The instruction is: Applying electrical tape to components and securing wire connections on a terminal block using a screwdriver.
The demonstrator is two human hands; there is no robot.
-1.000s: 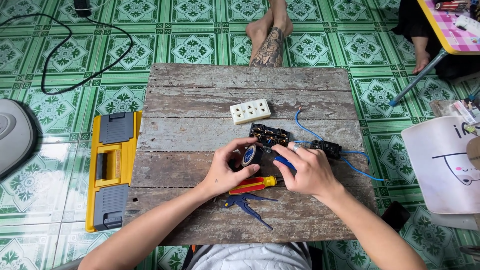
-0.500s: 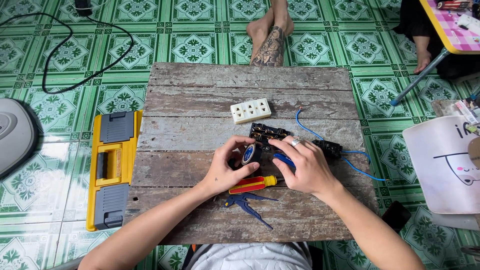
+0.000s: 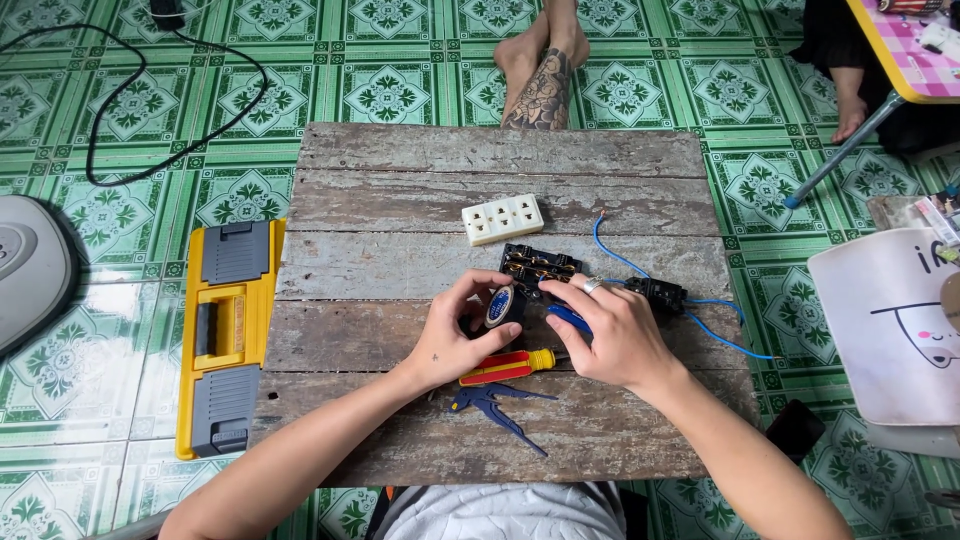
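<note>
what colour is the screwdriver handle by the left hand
Red with a yellow end, lying on the board; the screwdriver shows in the head view.

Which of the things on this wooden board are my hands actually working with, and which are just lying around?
In hand:
left hand holds the tape roll
right hand by the black socket base
blue wire running from it

Lying about:
white socket cover
red and yellow screwdriver
blue pliers
yellow toolbox beside the wooden board

My one head camera looks steeply down from close above the wooden bench (image 3: pixel 420 150), tiled floor (image 3: pixel 380 90) all around.
</note>
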